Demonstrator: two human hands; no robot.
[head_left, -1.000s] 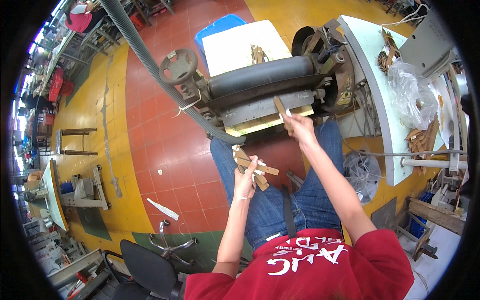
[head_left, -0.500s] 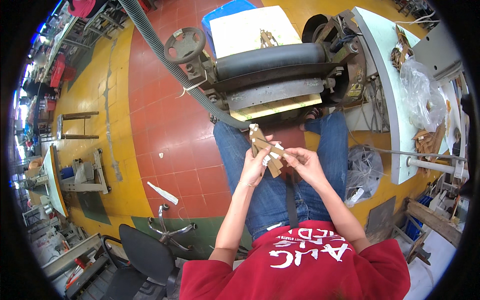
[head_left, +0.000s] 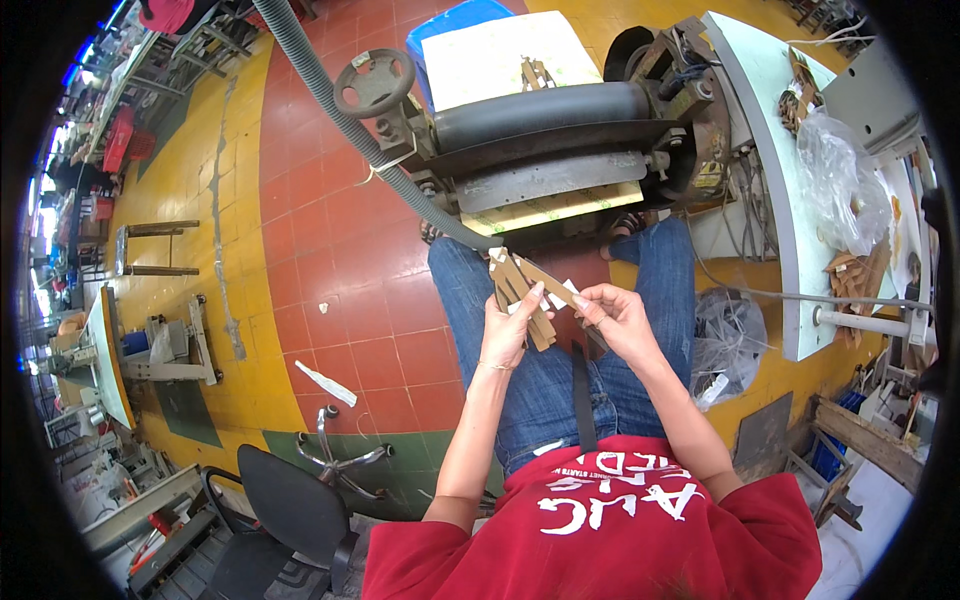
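Observation:
Above my lap, my left hand [head_left: 507,330] is closed round a fanned bundle of narrow brown strips [head_left: 511,281], some with small white patches. Between the fingertips of my right hand [head_left: 615,315] is the lower end of one brown strip [head_left: 549,284], angled away from the bundle. Its upper end lies close to the top of the bundle. Small white pieces show beside the strip near my right fingers. Whether the strips are leather or card I cannot tell.
Just ahead stands a roller machine [head_left: 540,116] with a handwheel [head_left: 374,83] and a grey hose [head_left: 345,120]. More strips lie on the white board [head_left: 505,55] behind it. At right, a pale table [head_left: 770,150] bears a plastic bag [head_left: 845,185]. An office chair [head_left: 290,510] is at lower left.
My right hand has shifted slightly right, and the strip in it now stands farther out from the bundle. The bundle has turned a little more upright in my left hand.

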